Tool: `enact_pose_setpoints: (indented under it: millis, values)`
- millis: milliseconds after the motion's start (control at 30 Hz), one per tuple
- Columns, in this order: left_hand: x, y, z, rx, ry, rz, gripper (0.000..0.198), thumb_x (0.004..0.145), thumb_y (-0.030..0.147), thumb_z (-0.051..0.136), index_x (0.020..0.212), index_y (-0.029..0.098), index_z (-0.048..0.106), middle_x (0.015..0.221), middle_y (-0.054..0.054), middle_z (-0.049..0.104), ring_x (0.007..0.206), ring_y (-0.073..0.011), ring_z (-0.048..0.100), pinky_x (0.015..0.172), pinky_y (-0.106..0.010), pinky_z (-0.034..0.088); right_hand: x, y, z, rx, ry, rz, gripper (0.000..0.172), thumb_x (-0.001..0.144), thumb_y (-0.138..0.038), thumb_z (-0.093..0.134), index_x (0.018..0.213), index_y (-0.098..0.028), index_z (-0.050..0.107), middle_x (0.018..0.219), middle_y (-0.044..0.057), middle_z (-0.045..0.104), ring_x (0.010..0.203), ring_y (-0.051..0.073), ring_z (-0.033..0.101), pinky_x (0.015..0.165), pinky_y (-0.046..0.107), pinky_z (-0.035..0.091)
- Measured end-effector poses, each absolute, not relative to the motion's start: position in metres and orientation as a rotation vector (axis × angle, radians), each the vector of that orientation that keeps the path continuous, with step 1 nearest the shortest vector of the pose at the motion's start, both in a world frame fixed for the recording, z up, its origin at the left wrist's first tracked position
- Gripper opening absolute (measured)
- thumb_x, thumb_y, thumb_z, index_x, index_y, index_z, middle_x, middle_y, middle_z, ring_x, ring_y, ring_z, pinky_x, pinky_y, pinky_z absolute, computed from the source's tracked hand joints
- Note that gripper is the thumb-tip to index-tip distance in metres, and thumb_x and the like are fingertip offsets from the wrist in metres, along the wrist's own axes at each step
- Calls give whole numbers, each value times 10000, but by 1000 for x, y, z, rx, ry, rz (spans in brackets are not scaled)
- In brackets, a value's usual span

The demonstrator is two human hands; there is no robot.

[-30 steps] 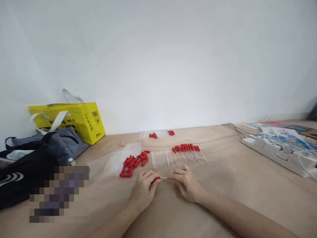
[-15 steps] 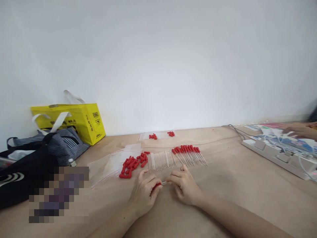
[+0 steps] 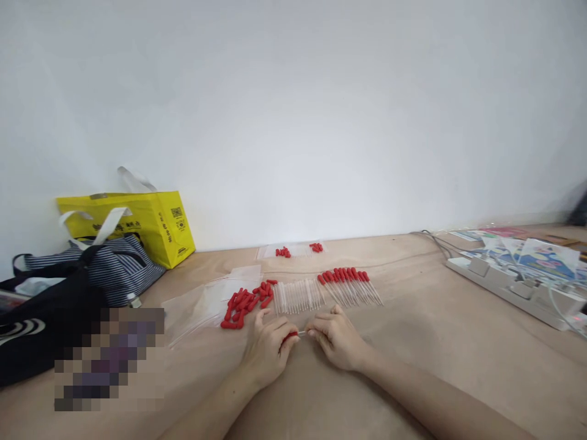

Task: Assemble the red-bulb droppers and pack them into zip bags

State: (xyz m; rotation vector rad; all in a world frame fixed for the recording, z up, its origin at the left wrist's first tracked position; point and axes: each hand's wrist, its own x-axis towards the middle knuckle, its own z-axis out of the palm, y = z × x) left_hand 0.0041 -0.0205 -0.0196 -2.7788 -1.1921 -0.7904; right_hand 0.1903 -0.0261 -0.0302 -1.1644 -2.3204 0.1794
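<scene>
My left hand [image 3: 269, 348] is closed around a red rubber dropper bulb [image 3: 290, 336], most of it covered by my fingers. In a pinch, my right hand [image 3: 335, 337] grips a thin clear dropper tube [image 3: 301, 333], whose end meets the bulb's mouth. How deep the tube sits cannot be made out. Just beyond my hands lies a row of bare dropper tubes [image 3: 298, 296]. To their left is a loose pile of red bulbs [image 3: 241, 305]. On the right, several droppers with bulbs fitted [image 3: 351, 284] lie side by side.
Clear plastic bags [image 3: 197, 308] lie left of the bulbs. Another bag [image 3: 300, 250] with bulbs and tubes lies by the wall. A yellow bag [image 3: 169, 226], striped bag [image 3: 123, 269] and black bag [image 3: 50, 330] stand left. A power strip [image 3: 504, 290] with cables is on the right.
Both my hands have shifted slightly away from me, still holding the bulb and tube, and the gap between them looks a little smaller. Another person's hand has left the right edge.
</scene>
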Motion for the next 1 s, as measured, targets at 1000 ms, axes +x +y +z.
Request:
enact_pose_setpoints:
  millis: [1000]
  values:
    - [-26, 24, -25, -2018, -1818, -658, 120, 717, 289, 579, 805, 224, 627, 938, -61, 560, 933, -249, 440, 823, -411, 226, 205, 43, -35, -2079, -1584, -49, 226, 764, -350, 463, 816, -186, 611, 787, 64, 657, 786, 211, 575, 786, 361, 241]
